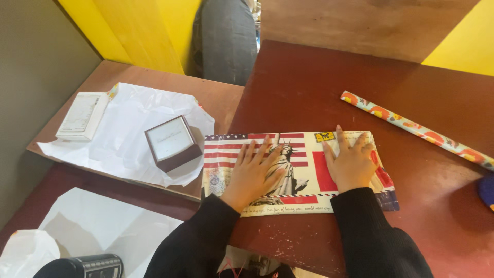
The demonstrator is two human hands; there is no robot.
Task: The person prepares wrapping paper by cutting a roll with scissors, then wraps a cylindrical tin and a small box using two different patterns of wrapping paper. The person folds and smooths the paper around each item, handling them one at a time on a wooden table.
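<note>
Two bare hands, black sleeves to the wrists, pressed flat on a sheet of printed wrapping paper [301, 172]. Left hand [252, 172] open wide, fingers spread and pointing away, palm down on the left part of the sheet, gripping nothing. Right hand [351, 163] also open and flat, fingers a little closer together, palm down on the right part, gripping nothing. Between the two, a printed statue figure; under the left, red and white stripes; under the right, a red block.

Paper lying lengthwise on a dark red table [319, 87], near its near edge, left end just over the table's left edge.

Right and far of the right hand, well apart from it, a thin roll of patterned paper [417, 128] with orange and pale blue marks, slanting from far left to near right. At the right edge of view, part of a dark blue rounded object [486, 190], too cut off to identify.

Left of the left hand, on a lower brown board [216, 100], crumpled white tissue paper [128, 128]. On it, just beside the printed sheet, a small dark brown box with a white top [172, 143], tilted. Farther left, a flat white box [82, 116] at the tissue's edge.

Near left, another white sheet [103, 226] and a black cylindrical object [82, 267], partly out of view.

Far side: yellow walls and a person's grey-clad leg [226, 41].
</note>
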